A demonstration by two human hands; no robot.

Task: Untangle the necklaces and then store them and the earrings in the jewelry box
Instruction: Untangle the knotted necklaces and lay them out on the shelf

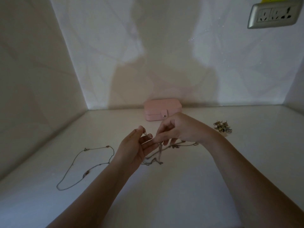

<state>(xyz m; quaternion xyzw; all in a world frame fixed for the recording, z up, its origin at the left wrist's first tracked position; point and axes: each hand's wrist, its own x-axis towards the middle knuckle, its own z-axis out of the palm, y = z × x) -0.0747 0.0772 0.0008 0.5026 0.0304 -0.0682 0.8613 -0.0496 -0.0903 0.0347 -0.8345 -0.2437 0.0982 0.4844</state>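
Pink jewelry box [162, 111] shut, snap done up, at back by wall; contents not visible. L hand [136, 148] & R hand [179, 129] both curled, pinching chain of tangled necklaces [154, 159], rest trailing on table [181, 195]. Separate necklace [77, 162] lies apart at left; earrings [222, 127] piled at right.

dim, soft-focus, wide-angle edge distortion
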